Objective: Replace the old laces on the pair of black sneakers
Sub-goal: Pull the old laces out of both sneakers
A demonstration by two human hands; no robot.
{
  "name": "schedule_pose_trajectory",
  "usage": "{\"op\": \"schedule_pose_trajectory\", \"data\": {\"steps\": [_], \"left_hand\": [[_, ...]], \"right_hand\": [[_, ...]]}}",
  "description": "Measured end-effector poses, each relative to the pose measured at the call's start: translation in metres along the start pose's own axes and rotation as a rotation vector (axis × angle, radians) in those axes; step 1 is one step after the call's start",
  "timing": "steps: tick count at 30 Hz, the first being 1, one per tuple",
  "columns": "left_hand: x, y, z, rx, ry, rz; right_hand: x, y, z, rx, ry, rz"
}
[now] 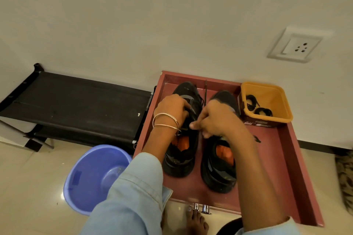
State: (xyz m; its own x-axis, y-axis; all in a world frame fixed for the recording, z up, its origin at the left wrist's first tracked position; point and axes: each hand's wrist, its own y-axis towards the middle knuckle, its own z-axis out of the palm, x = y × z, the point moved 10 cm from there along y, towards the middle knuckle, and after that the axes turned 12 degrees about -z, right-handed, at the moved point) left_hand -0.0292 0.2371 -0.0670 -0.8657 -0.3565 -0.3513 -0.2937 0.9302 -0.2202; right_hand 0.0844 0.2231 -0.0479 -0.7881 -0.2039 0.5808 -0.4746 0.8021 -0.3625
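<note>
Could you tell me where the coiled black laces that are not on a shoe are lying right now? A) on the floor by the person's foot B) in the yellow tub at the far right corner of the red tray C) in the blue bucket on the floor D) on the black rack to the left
B: two coiled black laces lie in the yellow tub, which sits in the far right corner of the red tray, beside the sneakers.

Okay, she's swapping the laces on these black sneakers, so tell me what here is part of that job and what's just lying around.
Part of the job:
left sneaker
right sneaker
left hand and right hand, both working at the left sneaker's lace
coiled black laces in the yellow tub
red tray under the pair

Just lying about:
blue bucket
black rack
wall socket
</note>
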Motion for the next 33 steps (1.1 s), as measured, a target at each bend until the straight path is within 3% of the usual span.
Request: {"op": "schedule_pose_trajectory", "data": {"steps": [6,14,17,21,23,26,28,33], "left_hand": [[0.029,-0.009,-0.014,-0.161,-0.663,-0.176],[0.057,0.003,-0.003,-0.114,-1.425,-0.431],[0.053,0.0,-0.027,-0.142,-1.782,-0.411],[0.055,-0.008,-0.08,-0.167,-2.168,-0.208],[0.065,-0.008,-0.093,-0.167,-2.036,-0.206],[0.073,-0.004,-0.079,-0.225,-1.236,-0.299],[0.054,0.004,-0.058,-0.182,-0.802,-0.217],[0.016,0.021,-0.014,-0.077,-0.226,-0.115]], "right_hand": [[-0.008,0.01,0.043,-0.175,-0.227,-0.018],[-0.002,0.015,0.048,-0.226,-0.293,-0.065],[-0.001,0.016,0.048,-0.236,-0.319,-0.082],[0.0,0.016,0.047,-0.23,-0.346,-0.085],[0.002,0.016,0.047,-0.234,-0.359,-0.095],[0.001,0.017,0.048,-0.242,-0.356,-0.094],[0.002,0.017,0.047,-0.242,-0.357,-0.098],[0.002,0.014,0.045,-0.234,-0.355,-0.094]]}}
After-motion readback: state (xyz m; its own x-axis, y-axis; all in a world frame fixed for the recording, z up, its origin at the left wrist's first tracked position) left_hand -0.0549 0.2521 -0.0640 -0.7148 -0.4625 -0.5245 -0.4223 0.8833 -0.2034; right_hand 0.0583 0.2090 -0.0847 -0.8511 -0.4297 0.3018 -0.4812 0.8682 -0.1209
